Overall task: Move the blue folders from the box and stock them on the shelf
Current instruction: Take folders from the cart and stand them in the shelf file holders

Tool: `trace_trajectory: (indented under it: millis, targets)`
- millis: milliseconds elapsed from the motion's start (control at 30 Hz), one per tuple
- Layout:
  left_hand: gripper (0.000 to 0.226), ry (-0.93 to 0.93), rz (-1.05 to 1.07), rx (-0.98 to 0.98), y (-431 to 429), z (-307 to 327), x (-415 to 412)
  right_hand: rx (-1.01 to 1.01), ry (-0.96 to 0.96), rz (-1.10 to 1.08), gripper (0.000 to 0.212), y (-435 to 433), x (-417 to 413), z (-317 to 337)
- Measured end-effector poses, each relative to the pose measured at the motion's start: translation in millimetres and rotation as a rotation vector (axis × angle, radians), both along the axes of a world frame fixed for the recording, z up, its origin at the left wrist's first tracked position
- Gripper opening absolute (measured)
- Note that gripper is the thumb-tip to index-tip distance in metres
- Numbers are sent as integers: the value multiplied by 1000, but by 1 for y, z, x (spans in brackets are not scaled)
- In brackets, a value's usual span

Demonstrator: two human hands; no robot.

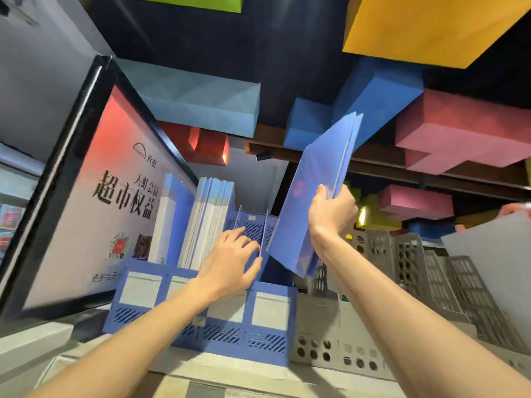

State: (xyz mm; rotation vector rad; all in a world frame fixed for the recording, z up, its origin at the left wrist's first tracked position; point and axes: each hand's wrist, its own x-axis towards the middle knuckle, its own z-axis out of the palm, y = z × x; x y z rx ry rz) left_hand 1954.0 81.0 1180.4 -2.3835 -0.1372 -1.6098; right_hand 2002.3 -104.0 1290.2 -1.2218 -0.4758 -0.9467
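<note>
Blue plastic, glossy and thin, makes up the blue folders point(316, 196) we hold aloft. They are flat, rectangular and plain, with a faint reddish reflection on the near cover. At the top edge two covers show with a pale line between them; we cannot tell whether that is one folder or two.

Our right hand point(330, 214) pinches them near the lower right edge, thumb on the near cover and fingers curled behind. The folders are tilted, top corner leaning right, and their bottom corner hangs just above the right end of the blue file rack point(201, 334), not yet inside it.

Our left hand point(232, 262) lies on the rack with fingers spread and relaxed, fingertips touching a thin upright divider point(263, 234). It holds nothing.

We count four white label panels across the rack's front, one per compartment, two of them partly hidden by our left forearm. The two left compartments are filled with two batches of stocked folders point(201, 219), blue with pale edges, standing upright and packed together. We cannot count them singly. The compartments under our left hand and beneath the held folders look unfilled.

The rack stands on a pale shelf point(258, 372). Just beside it to the right stand several grey racks point(402, 268), perforated. A black-framed poster point(94, 202) leans at the left, touching the rack's end.
</note>
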Motion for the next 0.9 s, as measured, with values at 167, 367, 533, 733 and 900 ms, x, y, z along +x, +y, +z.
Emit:
trace_trajectory:
  millis: [167,367,533,733,900]
  targets:
    - [42,-51,-39,51,9,-3,7,19,-20,-7,21,29,13,-8]
    - [41,-44,-37,57,8,-6,6,29,13,-13,21,47,21,-12]
    - [40,-76,-57,74,9,-8,5,-30,-64,-33,20,59,29,-24]
    - [41,-78,-44,65,8,-8,5,-74,-85,-72,23,67,29,-29]
    - [43,-73,-36,50,7,-8,5,-70,-28,-74,21,74,21,-27]
